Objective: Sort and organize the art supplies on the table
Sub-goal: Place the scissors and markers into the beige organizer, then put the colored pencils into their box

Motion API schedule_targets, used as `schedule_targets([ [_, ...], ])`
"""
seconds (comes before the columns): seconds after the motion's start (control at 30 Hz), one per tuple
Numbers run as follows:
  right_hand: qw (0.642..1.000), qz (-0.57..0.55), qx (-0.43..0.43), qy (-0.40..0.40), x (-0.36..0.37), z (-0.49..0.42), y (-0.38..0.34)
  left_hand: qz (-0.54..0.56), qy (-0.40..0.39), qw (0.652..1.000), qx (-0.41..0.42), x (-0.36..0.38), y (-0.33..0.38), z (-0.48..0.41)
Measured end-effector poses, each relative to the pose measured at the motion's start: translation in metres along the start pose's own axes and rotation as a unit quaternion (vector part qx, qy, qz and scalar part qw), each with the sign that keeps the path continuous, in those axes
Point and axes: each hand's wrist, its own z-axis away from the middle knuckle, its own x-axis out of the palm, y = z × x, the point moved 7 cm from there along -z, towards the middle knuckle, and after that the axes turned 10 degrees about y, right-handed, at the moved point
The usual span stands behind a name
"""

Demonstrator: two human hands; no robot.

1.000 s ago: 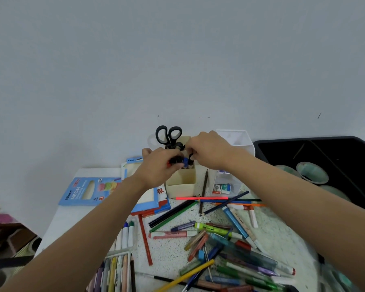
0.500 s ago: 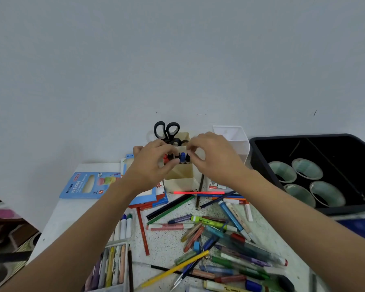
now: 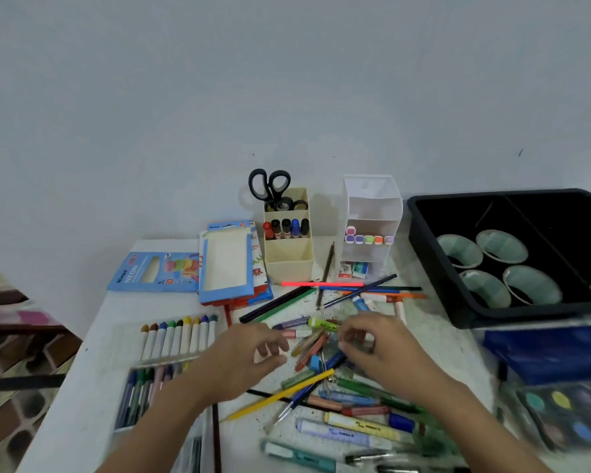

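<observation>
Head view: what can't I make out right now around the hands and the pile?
All in the head view.
Right hand: motion blur; whether its fingers pinch a pen is unclear, and it covers part of the pile.
Paint set: blurred, cut off by the right edge.
Marker tray: blurred, partly behind the left forearm.
Erasers in the white organizer: print too small to read.

One wide-angle view from the person's head, facing forward and down, close above the left hand (image 3: 239, 365) and right hand (image 3: 386, 353), table (image 3: 94, 339) stretching away to the wall (image 3: 287, 80), black bin (image 3: 533, 314) at right
</observation>
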Motion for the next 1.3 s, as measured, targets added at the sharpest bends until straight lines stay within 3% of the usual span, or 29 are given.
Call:
schedule_targets([
  [0.2,0.997,-0.025,-0.071,-0.025,0.039,0.021,-0.017,0.013,0.077,0.995,-0.068,-0.008,-0.012,0.033],
  [0.3,0.987,0.027,-0.156,-0.016,0.060,0.023,-0.034,-0.003,0.128,0.986,-0.102,-0.025,-0.026,0.051],
  [0.43,0.977,0.095,-0.184,-0.045,0.086,0.029,-0.044,-0.034,0.130,0.984,-0.121,-0.037,-0.046,0.075],
  [0.8,0.969,0.215,-0.124,-0.010,0.101,-0.012,-0.057,-0.013,0.153,0.981,-0.122,-0.045,-0.069,0.069],
  [0.93,0.978,0.172,-0.116,0.032,0.099,-0.057,-0.079,-0.017,0.225,0.962,-0.157,-0.068,-0.082,0.041],
  [1.13,0.982,0.163,-0.085,0.045,0.115,-0.111,-0.092,-0.136,0.181,0.960,-0.166,-0.074,-0.103,0.003],
  [1.3,0.985,0.129,-0.084,0.073,0.117,-0.095,-0.090,-0.128,0.196,0.963,-0.135,-0.073,-0.106,-0.004],
])
